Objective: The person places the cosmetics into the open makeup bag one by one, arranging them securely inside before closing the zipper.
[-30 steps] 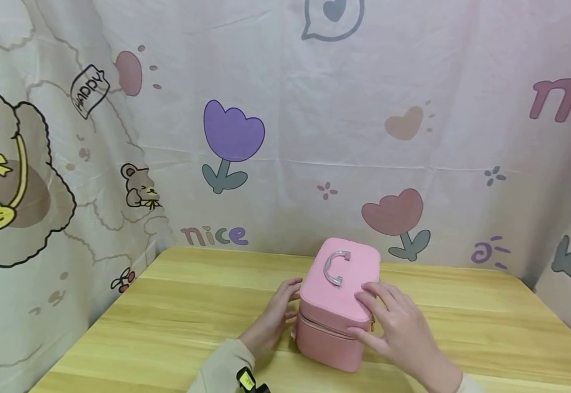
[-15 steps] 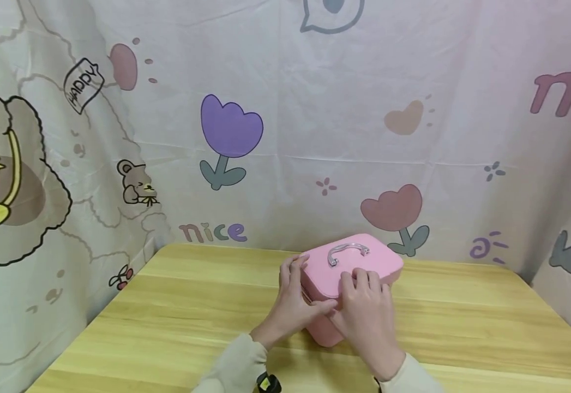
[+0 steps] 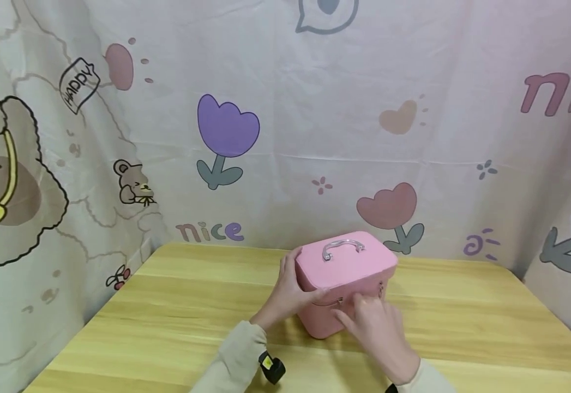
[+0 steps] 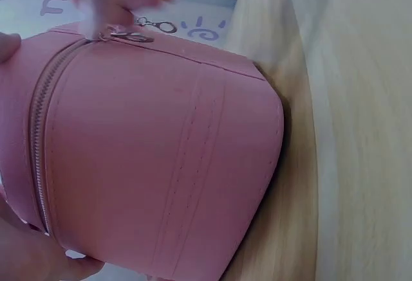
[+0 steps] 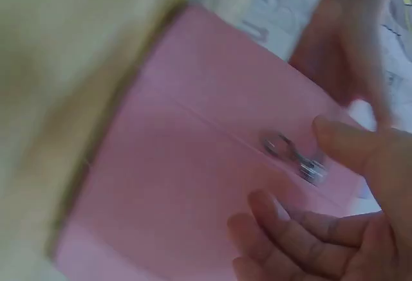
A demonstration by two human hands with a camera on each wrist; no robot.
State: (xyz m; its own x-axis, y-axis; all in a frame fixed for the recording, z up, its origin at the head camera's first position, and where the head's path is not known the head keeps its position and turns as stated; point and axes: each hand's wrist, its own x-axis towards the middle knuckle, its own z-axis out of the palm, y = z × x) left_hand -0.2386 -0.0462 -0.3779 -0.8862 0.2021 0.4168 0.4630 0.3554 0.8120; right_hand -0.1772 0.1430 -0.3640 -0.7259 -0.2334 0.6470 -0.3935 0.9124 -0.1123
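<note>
A pink vanity case [image 3: 349, 267] with a silver handle [image 3: 342, 245] on its lid stands upright on the wooden table. My left hand [image 3: 292, 289] holds its left end, thumb along the front just under the lid and fingers on the side. In front of the case is my right hand [image 3: 376, 322], its fingers loosely bent near the zipper. One zipper pull [image 5: 293, 155] shows between that hand's thumb and fingers in the right wrist view, not pinched. The zipper [image 4: 40, 139] runs round the case below the lid and looks closed along this end.
The wooden table [image 3: 192, 305] extends on both sides of the case. Behind it hangs a printed cloth [image 3: 285, 109] with flowers and letters, close to the table's back edge. A black strap device [image 3: 271, 367] sits at my left wrist.
The case has turned so its long front with the zipper pulls faces me. My left hand has come round to its front left corner. My right hand has dropped from the lid to the front.
</note>
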